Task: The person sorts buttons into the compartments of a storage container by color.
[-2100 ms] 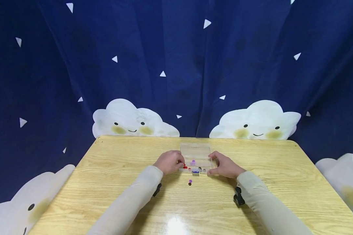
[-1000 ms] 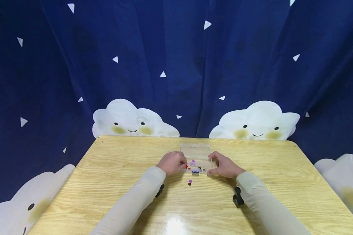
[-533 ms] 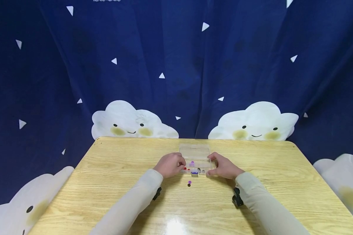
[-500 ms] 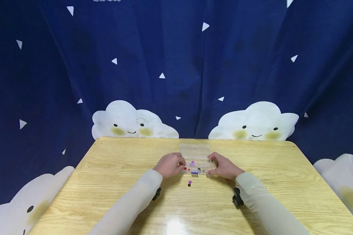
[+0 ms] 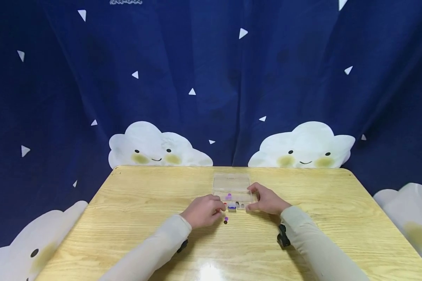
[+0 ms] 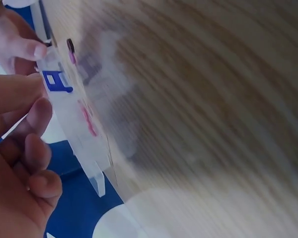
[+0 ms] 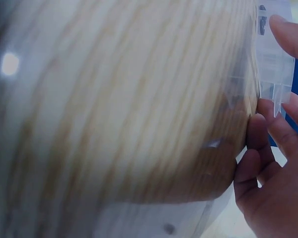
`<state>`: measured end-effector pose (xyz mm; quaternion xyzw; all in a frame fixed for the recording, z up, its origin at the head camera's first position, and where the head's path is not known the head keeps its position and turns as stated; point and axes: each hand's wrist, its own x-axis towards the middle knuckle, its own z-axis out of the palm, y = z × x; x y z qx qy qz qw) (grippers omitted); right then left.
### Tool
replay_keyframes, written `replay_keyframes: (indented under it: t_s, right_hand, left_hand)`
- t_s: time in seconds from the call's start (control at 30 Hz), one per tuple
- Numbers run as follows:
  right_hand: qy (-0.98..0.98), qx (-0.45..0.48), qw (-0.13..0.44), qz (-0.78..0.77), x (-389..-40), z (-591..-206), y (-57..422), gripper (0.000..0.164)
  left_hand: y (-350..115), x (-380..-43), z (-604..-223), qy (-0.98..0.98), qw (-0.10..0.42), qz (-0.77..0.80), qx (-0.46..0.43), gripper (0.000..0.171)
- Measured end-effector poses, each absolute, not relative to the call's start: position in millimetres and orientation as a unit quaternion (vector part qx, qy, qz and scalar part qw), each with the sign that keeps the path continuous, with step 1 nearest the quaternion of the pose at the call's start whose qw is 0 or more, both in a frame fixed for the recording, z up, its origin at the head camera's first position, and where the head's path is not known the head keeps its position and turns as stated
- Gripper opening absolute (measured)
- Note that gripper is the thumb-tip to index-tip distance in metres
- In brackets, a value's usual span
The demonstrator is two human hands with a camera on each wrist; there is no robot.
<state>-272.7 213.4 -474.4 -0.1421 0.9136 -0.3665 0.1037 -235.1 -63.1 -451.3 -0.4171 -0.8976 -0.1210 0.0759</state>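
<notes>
A clear plastic box (image 5: 244,196) stands near the table's far edge, its transparent lid (image 5: 231,181) tipped back and a blue latch (image 6: 57,82) on its front. Red pieces (image 6: 88,121) show through its wall at the left; purple (image 5: 229,195) and dark ones lie farther right. My right hand (image 5: 267,200) grips the box's right end, thumb in front, fingers behind. Just before the box's front left, my left hand (image 5: 203,210) hovers with loosely bent fingers and nothing visible in them. Beside its fingertips, a purple disc (image 5: 226,219) and a black disc (image 5: 226,222) lie on the table.
The wooden table (image 5: 144,203) reaches out on both sides of the box. Behind it hangs a dark blue curtain (image 5: 197,58) with white triangles and smiling clouds. A black wrist mount (image 5: 283,236) sits under the right sleeve.
My left hand has left the box's left compartment, where it was handling red pieces, and come back toward me beside the loose discs. My right hand keeps its grip on the box.
</notes>
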Motion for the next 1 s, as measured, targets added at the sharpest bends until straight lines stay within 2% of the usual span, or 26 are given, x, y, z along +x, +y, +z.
replay_keyframes:
  t_s: [0.17,0.6,1.0]
  right_hand:
    - [0.911,-0.148,0.101,-0.373,-275.3,-476.8,215.7,0.063]
    - [0.912,-0.147,0.099,-0.371,-272.6,-473.9,213.0,0.063]
    - [0.906,-0.156,0.101,-0.381,-270.7,-473.7,213.2,0.062]
  left_hand:
    - [-55.2,-233.7,-453.3,-0.902,0.046,-0.105,-0.417,0.015]
    - [-51.0,-230.1,-458.2,-0.910,0.010,-0.093,-0.405,0.012]
    - [-51.4,-226.0,-458.8,-0.904,0.005,-0.088,-0.419,0.011]
